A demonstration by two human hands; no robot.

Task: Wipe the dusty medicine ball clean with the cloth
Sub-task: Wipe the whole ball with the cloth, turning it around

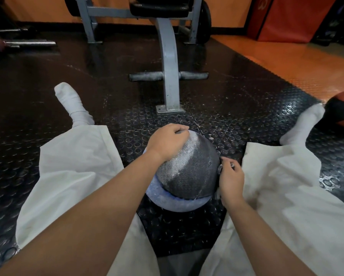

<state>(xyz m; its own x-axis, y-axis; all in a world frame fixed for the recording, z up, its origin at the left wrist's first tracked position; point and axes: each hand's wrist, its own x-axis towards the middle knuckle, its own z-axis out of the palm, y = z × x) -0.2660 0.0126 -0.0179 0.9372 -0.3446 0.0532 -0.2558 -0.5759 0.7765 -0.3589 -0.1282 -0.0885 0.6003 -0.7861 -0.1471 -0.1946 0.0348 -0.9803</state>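
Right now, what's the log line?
left hand: grips medicine ball top | right hand: holds cloth against ball's side | dust: white patch showing

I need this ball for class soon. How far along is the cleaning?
Partway. Done: the dark panel's right part looks mostly dust-free. In hand: the left hand grips the medicine ball on top while the right hand pinches the cloth against its right side. Left: the white dust band and the dusty blue panel.

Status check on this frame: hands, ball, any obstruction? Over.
Left hand grips dusty blue-and-grey textured medicine ball on top. Right hand pinches small grey cloth at ball's right side. White dust streak on grey panel. Nothing blocking.
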